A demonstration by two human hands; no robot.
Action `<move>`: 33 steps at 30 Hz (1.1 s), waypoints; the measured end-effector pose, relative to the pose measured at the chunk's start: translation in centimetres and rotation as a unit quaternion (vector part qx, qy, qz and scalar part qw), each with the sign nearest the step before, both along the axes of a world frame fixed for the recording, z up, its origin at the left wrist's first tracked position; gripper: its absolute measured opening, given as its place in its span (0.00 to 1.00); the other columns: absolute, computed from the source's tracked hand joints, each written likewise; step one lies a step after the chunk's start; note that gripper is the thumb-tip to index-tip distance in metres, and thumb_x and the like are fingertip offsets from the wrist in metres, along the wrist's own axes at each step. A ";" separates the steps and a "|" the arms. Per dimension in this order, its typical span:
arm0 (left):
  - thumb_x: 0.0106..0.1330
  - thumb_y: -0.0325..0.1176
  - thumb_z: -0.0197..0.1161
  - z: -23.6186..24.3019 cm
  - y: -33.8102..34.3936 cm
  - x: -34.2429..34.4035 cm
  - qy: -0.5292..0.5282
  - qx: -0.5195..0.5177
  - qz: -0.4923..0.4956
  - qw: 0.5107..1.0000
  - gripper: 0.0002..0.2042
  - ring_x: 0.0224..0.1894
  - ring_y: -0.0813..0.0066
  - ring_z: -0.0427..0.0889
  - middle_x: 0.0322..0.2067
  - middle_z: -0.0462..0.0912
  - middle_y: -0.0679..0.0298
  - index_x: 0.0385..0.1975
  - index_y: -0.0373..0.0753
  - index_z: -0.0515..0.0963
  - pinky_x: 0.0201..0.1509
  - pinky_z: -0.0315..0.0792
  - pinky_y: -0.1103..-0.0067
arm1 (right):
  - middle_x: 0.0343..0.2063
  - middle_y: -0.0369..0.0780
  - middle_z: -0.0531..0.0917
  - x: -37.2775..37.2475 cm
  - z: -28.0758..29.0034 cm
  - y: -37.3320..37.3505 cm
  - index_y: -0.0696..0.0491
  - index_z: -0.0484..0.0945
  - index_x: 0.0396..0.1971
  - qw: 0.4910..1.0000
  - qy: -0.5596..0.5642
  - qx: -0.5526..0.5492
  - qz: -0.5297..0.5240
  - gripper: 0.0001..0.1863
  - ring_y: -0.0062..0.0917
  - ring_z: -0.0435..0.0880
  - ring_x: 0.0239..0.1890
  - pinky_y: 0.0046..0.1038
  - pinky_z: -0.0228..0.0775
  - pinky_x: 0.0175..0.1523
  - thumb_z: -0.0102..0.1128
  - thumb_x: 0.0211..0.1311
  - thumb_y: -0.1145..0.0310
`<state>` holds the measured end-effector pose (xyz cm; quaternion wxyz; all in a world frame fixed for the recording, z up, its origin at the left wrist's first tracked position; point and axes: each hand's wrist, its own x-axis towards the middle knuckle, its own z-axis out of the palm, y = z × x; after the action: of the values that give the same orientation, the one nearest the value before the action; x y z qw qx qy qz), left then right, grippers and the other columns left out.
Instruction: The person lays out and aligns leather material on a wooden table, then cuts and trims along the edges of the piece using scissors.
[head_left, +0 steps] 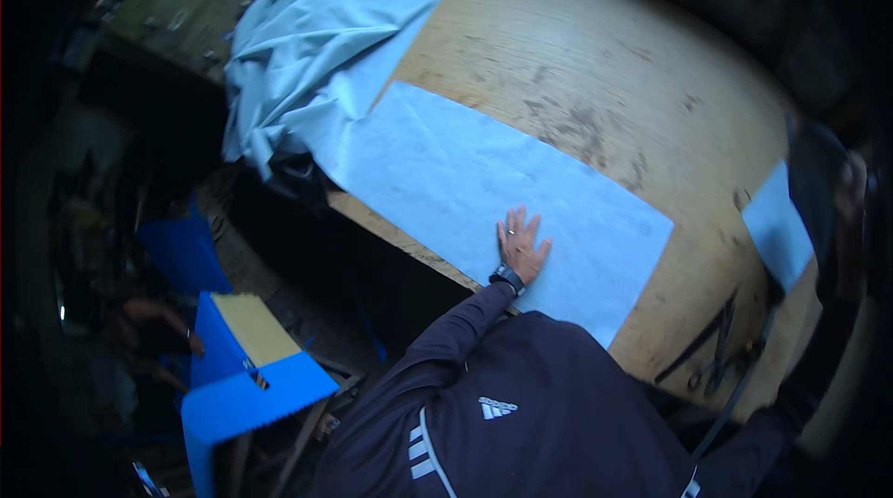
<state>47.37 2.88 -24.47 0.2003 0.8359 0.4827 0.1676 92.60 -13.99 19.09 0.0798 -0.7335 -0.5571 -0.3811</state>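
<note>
Laying out cloth: looks largely done for the pale blue sheet, lying nearly flat on the wooden table with only faint creases.
Heap of cloth: bunched at the table's left end, seemingly left to be opened out; cannot tell whether joined to the sheet or merely overlapping.
Cutting: hard to judge, with a smaller blue piece lying apart at the right and scissors resting toward the near edge, out of the left hand's grasp.
Left hand: open, palm down, fingers spread, resting on the sheet toward the near edge.
Right hand: out at the dark right rim, just beyond the smaller piece; cannot tell whether closed, open or gripping anything.
Sheet's place: directly under the left hand, stretching from the heap toward the right, touching the dark jacket in view, well apart from the right hand.
</note>
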 end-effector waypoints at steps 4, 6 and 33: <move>0.67 0.42 0.64 0.7 1.7 -4.0 -0.117 0.005 0.007 0.993 0.27 0.74 0.47 0.58 0.69 0.65 0.46 0.64 0.38 0.71 0.76 0.49 0.57 | 0.45 0.49 0.84 -10.7 3.2 6.4 0.57 0.78 0.53 0.986 0.143 0.016 0.086 0.15 0.40 0.84 0.51 0.35 0.73 0.57 0.51 0.75 0.66; 0.67 0.38 0.65 1.2 2.7 -5.8 -0.207 -0.047 0.024 0.977 0.27 0.72 0.49 0.62 0.67 0.67 0.46 0.64 0.35 0.70 0.75 0.55 0.62 | 0.41 0.41 0.85 -7.4 5.6 6.2 0.58 0.80 0.50 0.991 0.033 0.037 0.124 0.16 0.28 0.84 0.46 0.26 0.71 0.54 0.50 0.75 0.63; 0.62 0.32 0.72 4.5 4.8 -24.6 -0.316 -0.403 0.291 0.808 0.19 0.38 0.72 0.85 0.42 0.83 0.61 0.50 0.36 0.75 0.35 0.81 0.74 | 0.41 0.49 0.87 -28.1 -39.5 -0.4 0.62 0.79 0.51 0.719 0.662 0.059 -0.203 0.23 0.34 0.88 0.43 0.32 0.79 0.49 0.69 0.60 0.64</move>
<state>22.73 7.72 -19.93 0.6024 0.4019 0.6373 0.2635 64.48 -14.34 -20.40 0.3917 -0.8883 -0.1763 0.1626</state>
